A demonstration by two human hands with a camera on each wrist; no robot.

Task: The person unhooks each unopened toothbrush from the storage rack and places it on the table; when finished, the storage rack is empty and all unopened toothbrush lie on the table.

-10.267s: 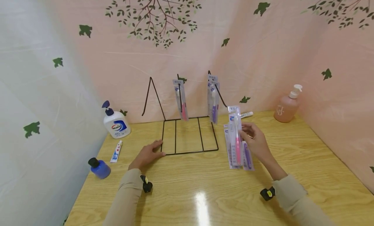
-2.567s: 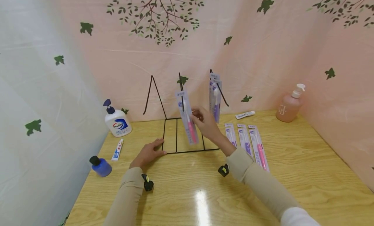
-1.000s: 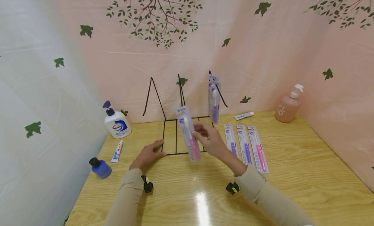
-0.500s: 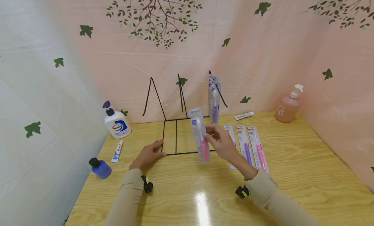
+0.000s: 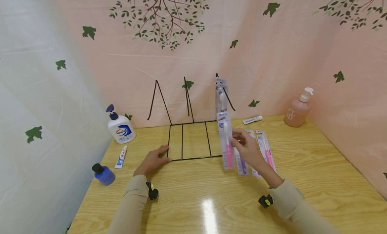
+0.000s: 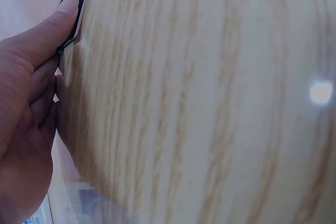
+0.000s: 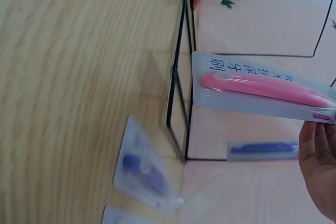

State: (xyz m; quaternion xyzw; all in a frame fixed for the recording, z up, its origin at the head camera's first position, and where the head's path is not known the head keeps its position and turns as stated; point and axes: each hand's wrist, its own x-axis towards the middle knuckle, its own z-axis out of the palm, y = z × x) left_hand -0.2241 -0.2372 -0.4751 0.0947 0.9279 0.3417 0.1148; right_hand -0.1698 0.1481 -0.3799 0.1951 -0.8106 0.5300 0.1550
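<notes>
One pink toothbrush pack [image 5: 226, 145] pinched upright in right hand [image 5: 248, 150], above table by wire rack [image 5: 193, 140]. Left hand [image 5: 152, 161] flat, pressing rack corner. Purple pack [image 5: 221, 99] hanging on rack, more packs [image 5: 266, 151] lying flat.

Left wrist: fingers [image 6: 31, 77] straight against rack wire [image 6: 73, 9].

Right wrist: pink pack [image 7: 262, 90] pinched at end, off rack.
</notes>
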